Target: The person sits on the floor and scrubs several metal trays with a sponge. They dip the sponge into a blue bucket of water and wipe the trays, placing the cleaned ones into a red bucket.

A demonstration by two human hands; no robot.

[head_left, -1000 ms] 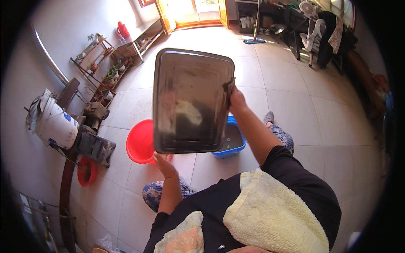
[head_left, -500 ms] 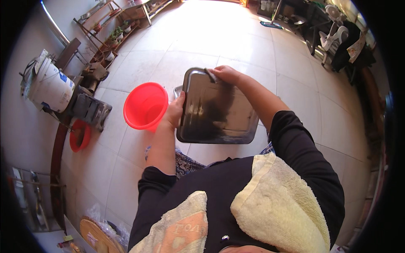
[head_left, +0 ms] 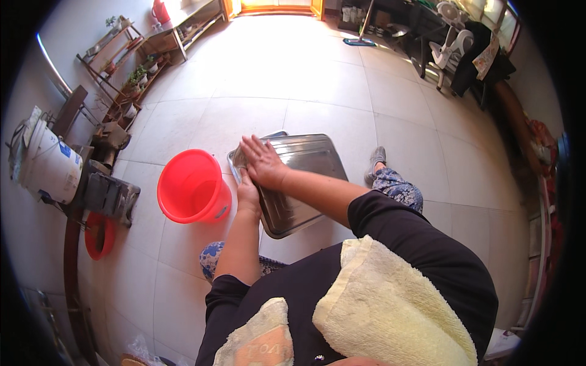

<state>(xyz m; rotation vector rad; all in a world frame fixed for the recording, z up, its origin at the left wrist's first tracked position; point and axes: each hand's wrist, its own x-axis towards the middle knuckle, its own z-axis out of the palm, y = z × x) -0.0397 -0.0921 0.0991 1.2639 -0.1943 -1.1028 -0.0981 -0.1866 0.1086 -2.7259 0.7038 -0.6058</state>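
Observation:
A shiny dark metal baking tray [head_left: 305, 195] is held tilted in front of me. My left hand [head_left: 248, 194] is closed on its left edge. Across the tray's upper left part lies my right hand [head_left: 264, 165], palm down with fingers stretched out. Whether a cloth is under that palm cannot be made out. Behind the tray, the rim of a second metal tray [head_left: 233, 163] shows, mostly covered. A red plastic bucket [head_left: 210, 210] stands on the floor just left of my left hand.
A white tub [head_left: 55, 161] rests on a dark machine at the left, with another red container [head_left: 99, 238] below it. Plant shelves [head_left: 137, 79] line the far left wall. A mop [head_left: 360, 41] and a white fan [head_left: 453, 46] stand at the far right. A yellow towel [head_left: 390, 299] hangs over my shoulders.
My right hand has moved from the tray's far edge down and left onto its upper left part. The tray has turned and tilted. A grey cloth seen in my right hand earlier is now hidden.

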